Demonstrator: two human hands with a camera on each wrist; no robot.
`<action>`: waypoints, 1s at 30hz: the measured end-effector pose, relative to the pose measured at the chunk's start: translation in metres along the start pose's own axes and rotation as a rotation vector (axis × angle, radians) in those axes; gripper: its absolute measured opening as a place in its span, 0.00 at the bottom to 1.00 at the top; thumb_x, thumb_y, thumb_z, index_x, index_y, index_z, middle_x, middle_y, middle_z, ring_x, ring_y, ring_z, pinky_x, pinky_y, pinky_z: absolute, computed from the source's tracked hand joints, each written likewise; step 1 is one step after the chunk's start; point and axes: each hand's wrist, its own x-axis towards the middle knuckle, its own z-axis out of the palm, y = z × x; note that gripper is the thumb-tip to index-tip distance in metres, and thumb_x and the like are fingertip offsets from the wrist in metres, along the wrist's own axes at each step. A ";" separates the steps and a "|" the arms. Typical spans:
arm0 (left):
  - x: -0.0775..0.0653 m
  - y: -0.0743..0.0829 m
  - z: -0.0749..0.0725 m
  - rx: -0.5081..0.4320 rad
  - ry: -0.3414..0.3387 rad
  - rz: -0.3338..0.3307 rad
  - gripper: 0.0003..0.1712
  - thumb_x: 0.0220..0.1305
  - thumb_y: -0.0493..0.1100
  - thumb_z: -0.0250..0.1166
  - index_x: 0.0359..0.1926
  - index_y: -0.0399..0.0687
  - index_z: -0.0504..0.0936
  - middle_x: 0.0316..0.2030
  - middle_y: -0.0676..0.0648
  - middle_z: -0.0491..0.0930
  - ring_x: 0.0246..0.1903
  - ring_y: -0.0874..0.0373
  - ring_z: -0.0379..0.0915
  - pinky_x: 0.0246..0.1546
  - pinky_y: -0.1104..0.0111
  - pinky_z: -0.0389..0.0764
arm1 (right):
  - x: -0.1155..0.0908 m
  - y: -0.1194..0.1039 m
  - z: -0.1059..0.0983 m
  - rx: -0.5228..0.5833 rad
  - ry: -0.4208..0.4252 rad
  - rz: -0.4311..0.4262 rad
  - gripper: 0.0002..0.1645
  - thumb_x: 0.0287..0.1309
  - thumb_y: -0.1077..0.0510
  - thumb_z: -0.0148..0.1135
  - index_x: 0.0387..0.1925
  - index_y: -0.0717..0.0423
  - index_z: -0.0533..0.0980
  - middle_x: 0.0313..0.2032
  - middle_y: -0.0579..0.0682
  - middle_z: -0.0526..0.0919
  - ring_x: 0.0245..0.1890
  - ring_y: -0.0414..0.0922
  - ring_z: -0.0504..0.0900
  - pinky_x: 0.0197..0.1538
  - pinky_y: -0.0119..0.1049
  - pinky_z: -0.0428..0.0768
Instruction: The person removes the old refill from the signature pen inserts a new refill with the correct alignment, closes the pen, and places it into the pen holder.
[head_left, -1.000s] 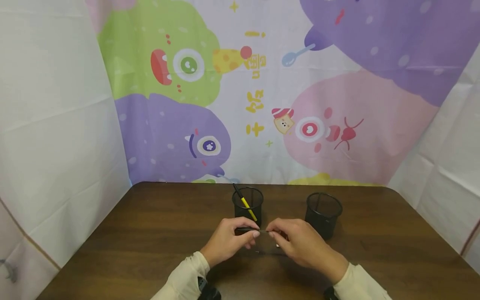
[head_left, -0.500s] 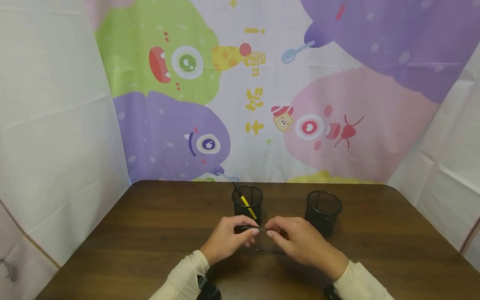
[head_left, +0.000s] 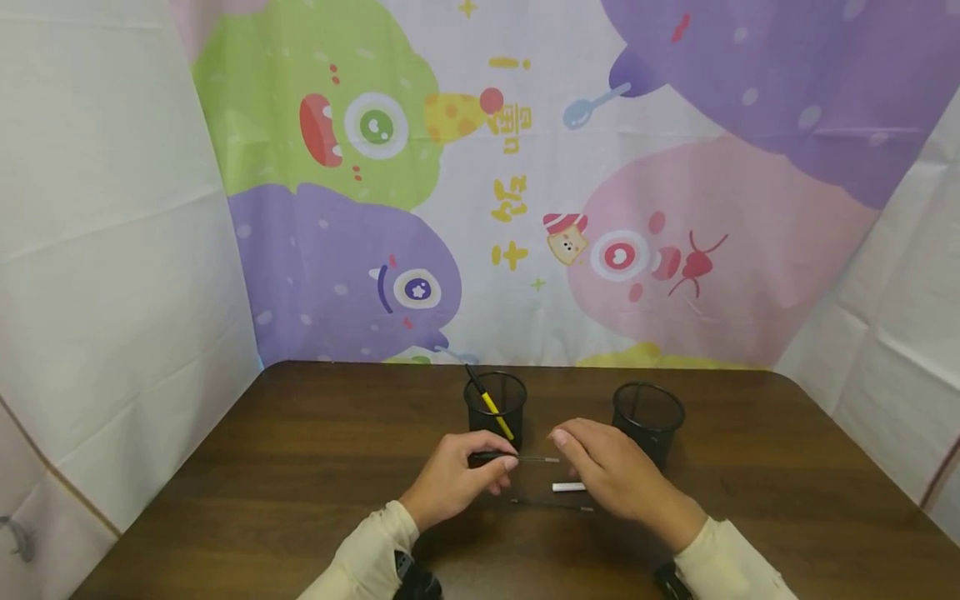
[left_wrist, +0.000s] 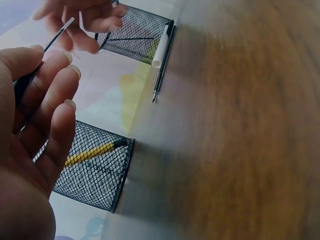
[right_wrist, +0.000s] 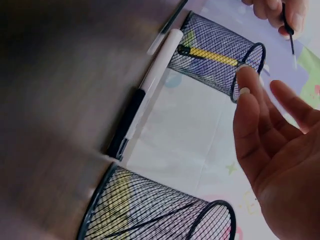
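Observation:
My left hand (head_left: pixel 457 475) pinches a black pen barrel (head_left: pixel 483 456) between thumb and fingers. A thin refill (head_left: pixel 534 458) with a pale end sticks out of it toward the right. Beside that end, my right hand (head_left: pixel 611 475) hovers with bent, relaxed fingers and nothing between them. Below the hands a white pen (right_wrist: pixel 160 62) with a black clip end lies on the table, partly covered by the right hand in the head view. Another thin black refill (left_wrist: pixel 162 75) lies alongside it, its metal tip showing in the left wrist view.
Behind the left hand stands a black mesh pen cup (head_left: pixel 495 414) with a yellow and black pen (head_left: pixel 491 404) leaning in it. A second mesh cup (head_left: pixel 649 417) stands behind the right hand. A printed cloth (head_left: pixel 517 308) hangs at the table's back edge.
My right hand has let go of the thin refill's end and drawn back to the right. The white pen and the lying refill show more now. My left hand has kept its pinch.

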 end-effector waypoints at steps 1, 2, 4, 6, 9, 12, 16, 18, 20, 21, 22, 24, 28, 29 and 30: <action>-0.001 0.002 0.000 -0.002 0.001 0.008 0.08 0.67 0.34 0.66 0.44 0.32 0.84 0.26 0.42 0.84 0.22 0.53 0.82 0.28 0.63 0.86 | 0.000 0.001 0.000 -0.019 0.002 0.010 0.13 0.78 0.49 0.49 0.42 0.44 0.80 0.25 0.31 0.74 0.25 0.29 0.75 0.34 0.33 0.79; -0.001 0.003 0.000 -0.002 0.001 0.011 0.08 0.67 0.34 0.66 0.44 0.33 0.84 0.26 0.42 0.84 0.22 0.53 0.82 0.28 0.63 0.86 | 0.000 0.003 0.000 -0.044 0.004 0.017 0.14 0.78 0.49 0.48 0.41 0.45 0.80 0.26 0.32 0.74 0.26 0.29 0.75 0.36 0.34 0.79; -0.001 0.004 0.000 -0.002 0.003 0.016 0.07 0.68 0.35 0.66 0.44 0.34 0.84 0.26 0.42 0.84 0.22 0.53 0.82 0.28 0.63 0.86 | 0.000 0.005 0.000 -0.098 -0.004 0.035 0.13 0.77 0.51 0.50 0.41 0.46 0.80 0.28 0.33 0.77 0.29 0.31 0.77 0.38 0.37 0.80; -0.001 0.003 0.000 -0.002 0.003 0.019 0.07 0.68 0.35 0.66 0.44 0.35 0.84 0.26 0.43 0.84 0.22 0.53 0.82 0.28 0.63 0.86 | 0.000 0.007 -0.001 -0.140 -0.029 0.056 0.10 0.75 0.54 0.54 0.41 0.48 0.81 0.32 0.35 0.79 0.33 0.34 0.78 0.40 0.39 0.80; -0.001 0.001 0.000 0.000 0.002 0.012 0.07 0.68 0.35 0.66 0.44 0.35 0.84 0.26 0.43 0.84 0.23 0.52 0.82 0.28 0.63 0.86 | 0.000 0.009 -0.002 -0.172 -0.098 0.117 0.04 0.68 0.57 0.61 0.39 0.49 0.82 0.34 0.37 0.81 0.35 0.36 0.79 0.39 0.40 0.80; 0.000 0.000 -0.001 -0.004 0.002 0.005 0.07 0.68 0.35 0.66 0.44 0.35 0.84 0.26 0.43 0.85 0.23 0.50 0.82 0.28 0.62 0.86 | 0.000 0.011 -0.003 -0.188 -0.166 0.162 0.02 0.63 0.57 0.66 0.37 0.48 0.82 0.33 0.36 0.79 0.34 0.37 0.79 0.37 0.39 0.79; 0.000 0.002 -0.001 -0.010 0.000 0.001 0.08 0.68 0.34 0.66 0.44 0.33 0.84 0.26 0.42 0.85 0.23 0.49 0.83 0.29 0.62 0.86 | -0.001 0.014 -0.004 -0.235 -0.209 0.161 0.05 0.58 0.56 0.71 0.36 0.47 0.82 0.33 0.37 0.78 0.36 0.41 0.81 0.39 0.42 0.80; 0.000 0.003 -0.001 -0.009 0.001 -0.004 0.08 0.68 0.34 0.65 0.44 0.33 0.84 0.26 0.42 0.85 0.23 0.48 0.83 0.29 0.62 0.86 | -0.002 0.015 -0.004 -0.253 -0.228 0.165 0.06 0.56 0.56 0.72 0.36 0.48 0.83 0.34 0.38 0.79 0.37 0.42 0.81 0.39 0.44 0.81; 0.000 0.004 -0.001 -0.009 0.004 -0.009 0.08 0.68 0.35 0.65 0.44 0.33 0.84 0.26 0.42 0.85 0.24 0.48 0.83 0.29 0.62 0.86 | -0.003 0.015 -0.004 -0.266 -0.254 0.172 0.07 0.55 0.55 0.73 0.36 0.48 0.84 0.35 0.38 0.78 0.38 0.43 0.81 0.39 0.45 0.81; 0.000 0.004 -0.001 -0.009 0.005 -0.010 0.08 0.68 0.35 0.65 0.44 0.33 0.84 0.26 0.42 0.85 0.24 0.47 0.83 0.29 0.61 0.86 | -0.004 0.015 -0.005 -0.271 -0.268 0.175 0.07 0.54 0.55 0.74 0.36 0.48 0.84 0.35 0.38 0.78 0.37 0.43 0.81 0.39 0.45 0.81; 0.000 0.004 -0.001 -0.009 0.006 -0.010 0.07 0.68 0.35 0.65 0.44 0.34 0.84 0.26 0.42 0.85 0.23 0.47 0.83 0.29 0.61 0.86 | -0.005 0.016 -0.005 -0.277 -0.280 0.177 0.07 0.53 0.55 0.74 0.35 0.48 0.84 0.34 0.38 0.78 0.37 0.43 0.81 0.38 0.44 0.81; 0.000 0.004 -0.001 -0.010 0.008 -0.011 0.07 0.68 0.35 0.65 0.44 0.34 0.84 0.26 0.42 0.85 0.23 0.47 0.83 0.29 0.61 0.86 | -0.006 0.016 -0.006 -0.279 -0.305 0.175 0.07 0.52 0.55 0.75 0.34 0.46 0.85 0.34 0.38 0.77 0.35 0.42 0.80 0.36 0.44 0.80; 0.000 0.003 -0.001 -0.013 0.006 -0.015 0.07 0.68 0.35 0.66 0.44 0.34 0.84 0.26 0.41 0.85 0.23 0.47 0.83 0.29 0.62 0.86 | -0.008 0.017 -0.007 -0.270 -0.335 0.163 0.08 0.50 0.54 0.77 0.33 0.45 0.85 0.33 0.38 0.76 0.32 0.40 0.77 0.33 0.42 0.78; 0.000 0.003 -0.001 -0.014 0.006 -0.017 0.08 0.68 0.35 0.66 0.44 0.34 0.84 0.26 0.41 0.84 0.24 0.47 0.83 0.29 0.62 0.86 | -0.009 0.017 -0.008 -0.265 -0.343 0.162 0.09 0.49 0.53 0.77 0.33 0.44 0.84 0.33 0.38 0.76 0.31 0.39 0.76 0.33 0.42 0.77; 0.000 0.003 -0.001 -0.015 0.006 -0.018 0.08 0.68 0.35 0.66 0.44 0.34 0.84 0.26 0.42 0.84 0.24 0.47 0.83 0.29 0.62 0.86 | -0.009 0.017 -0.008 -0.260 -0.352 0.163 0.09 0.49 0.53 0.77 0.33 0.43 0.84 0.33 0.38 0.75 0.30 0.39 0.75 0.32 0.42 0.76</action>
